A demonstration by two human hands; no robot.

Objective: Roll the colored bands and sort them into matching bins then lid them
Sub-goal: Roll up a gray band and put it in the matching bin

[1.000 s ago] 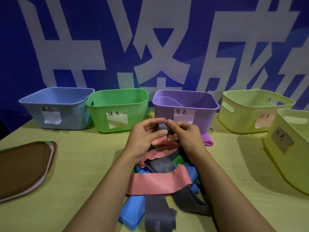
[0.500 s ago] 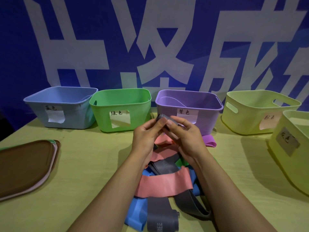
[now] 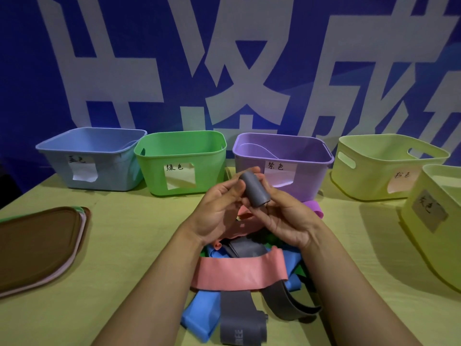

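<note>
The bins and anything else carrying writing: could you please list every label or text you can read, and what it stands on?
"绿色": paper label on the green bin.
"紫色": paper label on the purple bin.
Label on the blue bin: second character "色", first one unclear.
Labels on the two yellow bins: blurred, unreadable.
Banner: huge white characters, cropped, unreadable.
Flat grey band: print mostly cut off, seems to end in "EE".

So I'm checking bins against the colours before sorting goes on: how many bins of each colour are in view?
Blue bin: 1
Green bin: 1
Purple bin: 1
Yellow bins: 2
Total: 5
</note>
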